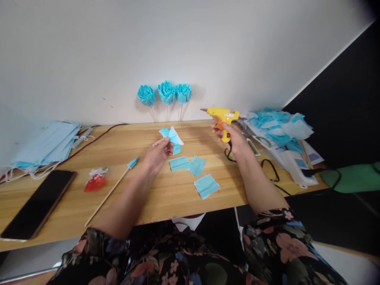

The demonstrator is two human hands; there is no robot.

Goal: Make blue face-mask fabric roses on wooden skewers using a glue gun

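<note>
My left hand (158, 155) pinches a folded piece of blue and white mask fabric (175, 137) above the wooden table. My right hand (230, 136) is wrapped round the handle of a yellow glue gun (223, 114) with an orange trigger, its nozzle pointing left. The glue gun's tip is apart from the fabric. Below my hands lie blue fabric pieces, one on its own (207, 186) and others overlapping (179, 163). Beside my left forearm rests a wooden stick (108, 196) with a small blue wrapped tip (133, 162).
Three blue fabric flowers (166, 93) on sticks lean against the wall. Stacked face masks (47, 144), a phone (38, 204) and a small red item (95, 183) are at left. Scissors (261, 140), piled fabric scraps (279, 126) and a power strip (299, 168) crowd the right.
</note>
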